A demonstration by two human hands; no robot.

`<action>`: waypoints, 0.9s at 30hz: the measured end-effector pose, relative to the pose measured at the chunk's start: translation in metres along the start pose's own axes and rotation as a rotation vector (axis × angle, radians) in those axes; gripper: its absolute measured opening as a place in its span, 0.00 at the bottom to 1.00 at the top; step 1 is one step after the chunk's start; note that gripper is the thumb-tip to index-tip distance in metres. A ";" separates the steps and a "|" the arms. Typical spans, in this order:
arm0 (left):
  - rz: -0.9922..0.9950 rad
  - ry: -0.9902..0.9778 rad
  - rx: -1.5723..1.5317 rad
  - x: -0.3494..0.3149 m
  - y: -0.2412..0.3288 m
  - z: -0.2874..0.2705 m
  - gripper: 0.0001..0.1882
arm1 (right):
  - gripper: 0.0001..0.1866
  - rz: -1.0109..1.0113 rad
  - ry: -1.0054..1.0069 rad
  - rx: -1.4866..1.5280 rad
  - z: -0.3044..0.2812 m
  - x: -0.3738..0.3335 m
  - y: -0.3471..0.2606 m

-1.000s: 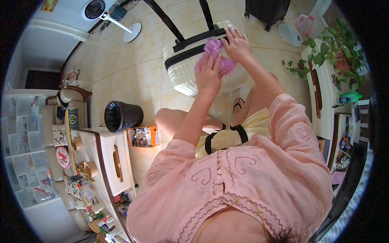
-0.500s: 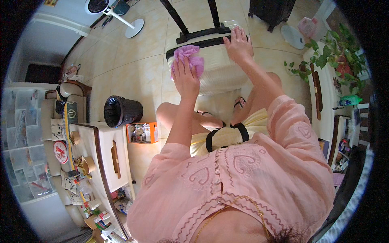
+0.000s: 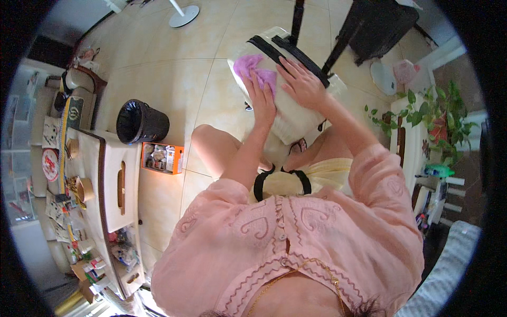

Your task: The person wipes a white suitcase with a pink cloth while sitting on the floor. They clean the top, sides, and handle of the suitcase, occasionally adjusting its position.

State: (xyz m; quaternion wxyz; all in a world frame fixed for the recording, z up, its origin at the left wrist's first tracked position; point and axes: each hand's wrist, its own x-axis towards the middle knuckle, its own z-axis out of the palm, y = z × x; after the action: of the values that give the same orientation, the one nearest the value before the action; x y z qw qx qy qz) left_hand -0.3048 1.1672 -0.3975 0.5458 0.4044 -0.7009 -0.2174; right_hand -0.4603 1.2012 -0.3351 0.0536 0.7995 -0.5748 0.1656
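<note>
A cream-white suitcase [image 3: 298, 119] with black trim stands between my legs, its long black pull handle [image 3: 337, 52] drawn out. My left hand [image 3: 261, 104] holds a crumpled purple cloth [image 3: 263, 75] against the suitcase's left part, fingers pressed down on it. Lying flat on the top beside the black strip is my right hand [image 3: 302, 84], fingers stretched out and no object in it. The suitcase is turned at an angle, with the handle side toward the far right. The underside of the cloth is hidden.
A black bin [image 3: 142, 122] and an orange box [image 3: 162, 157] of small items stand left, by a white cabinet [image 3: 119, 185]. A dark suitcase [image 3: 377, 31] is at the far right, a leafy plant [image 3: 435, 119] at right. A white fan base [image 3: 184, 17] stands far off.
The suitcase has swung round clockwise, its handle now slanting to the right. Both hands moved with it; my left hand and the cloth shifted right, closer to my right hand.
</note>
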 end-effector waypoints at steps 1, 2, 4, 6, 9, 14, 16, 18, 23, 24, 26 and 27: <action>-0.093 0.077 -0.085 -0.010 0.006 0.008 0.28 | 0.28 0.038 -0.015 0.003 -0.002 -0.002 -0.006; -0.189 0.142 -0.172 -0.020 0.008 0.012 0.29 | 0.28 0.037 -0.015 -0.006 -0.001 -0.003 -0.007; -0.761 0.034 -0.463 -0.045 -0.016 0.020 0.29 | 0.28 0.041 -0.016 -0.025 -0.001 -0.005 -0.007; -1.052 -0.014 -0.587 -0.081 -0.058 0.036 0.30 | 0.28 0.045 -0.004 -0.015 0.000 -0.001 -0.009; -1.141 -0.017 -0.639 -0.117 -0.102 0.055 0.32 | 0.29 0.039 0.002 -0.021 0.002 0.007 -0.015; -0.793 -0.266 -0.431 -0.032 -0.031 0.018 0.24 | 0.29 0.090 0.003 -0.046 0.007 0.003 -0.006; -0.322 -0.363 -0.044 0.000 -0.031 0.009 0.20 | 0.30 0.096 -0.011 -0.062 0.007 0.006 -0.011; 0.267 -0.211 0.485 0.037 -0.028 0.005 0.20 | 0.30 0.096 0.012 -0.054 0.013 0.008 -0.015; 0.159 -0.290 0.618 0.092 -0.036 0.010 0.26 | 0.32 0.140 0.056 -0.002 0.017 0.013 -0.026; 0.125 -0.306 0.633 0.098 -0.038 0.010 0.27 | 0.32 0.132 0.072 -0.012 0.017 0.016 -0.026; 0.159 -0.354 0.628 0.096 -0.036 0.008 0.27 | 0.32 0.128 0.098 -0.027 0.018 0.015 -0.025; 0.174 -0.380 0.624 0.094 -0.035 0.005 0.27 | 0.31 0.113 0.126 -0.032 0.021 0.014 -0.022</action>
State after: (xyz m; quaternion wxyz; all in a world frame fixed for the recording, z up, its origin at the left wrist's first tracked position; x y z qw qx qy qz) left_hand -0.3048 1.0703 -0.3696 0.2730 0.4425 -0.8540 -0.0171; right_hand -0.4316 1.1895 -0.3482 0.0932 0.7530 -0.6170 0.2090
